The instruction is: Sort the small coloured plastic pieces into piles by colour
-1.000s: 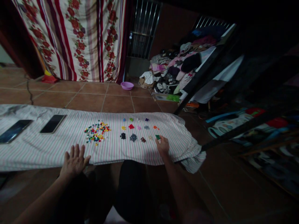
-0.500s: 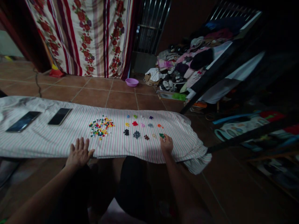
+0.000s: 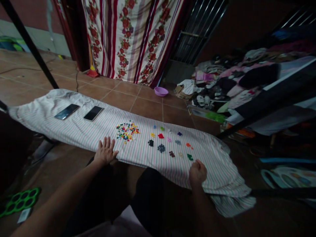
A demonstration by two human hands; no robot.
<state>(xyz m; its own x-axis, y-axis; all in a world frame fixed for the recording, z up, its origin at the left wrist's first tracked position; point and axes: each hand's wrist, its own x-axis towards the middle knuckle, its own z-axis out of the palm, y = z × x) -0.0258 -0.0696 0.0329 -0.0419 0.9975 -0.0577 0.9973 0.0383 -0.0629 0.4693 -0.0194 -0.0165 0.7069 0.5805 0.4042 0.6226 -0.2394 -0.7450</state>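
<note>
Flat on the striped cloth (image 3: 138, 153), my left hand (image 3: 105, 152) has its fingers spread, just below a mixed pile of small coloured beads (image 3: 127, 132). My right hand (image 3: 197, 171) is closed at the cloth's near side, beside a little dark green pile (image 3: 190, 157). Whether anything sits in its curled fingers is hidden. Small heaps sorted by colour lie between the hands: black (image 3: 150, 143), dark grey (image 3: 161, 148), brown (image 3: 171, 154), red (image 3: 160, 136), orange (image 3: 189, 145), with several others around them.
Two phones (image 3: 67, 111) lie on the cloth's left part. On the tiled floor beyond stand a purple basin (image 3: 161, 92) and a heap of clothes (image 3: 212, 79). A floral curtain (image 3: 138, 39) hangs behind. A green plastic frame (image 3: 22, 201) is at lower left.
My right hand has drawn back from the green pile toward the near edge, fingers still curled. My left hand stays flat on the cloth. The view has turned left and tilted.
</note>
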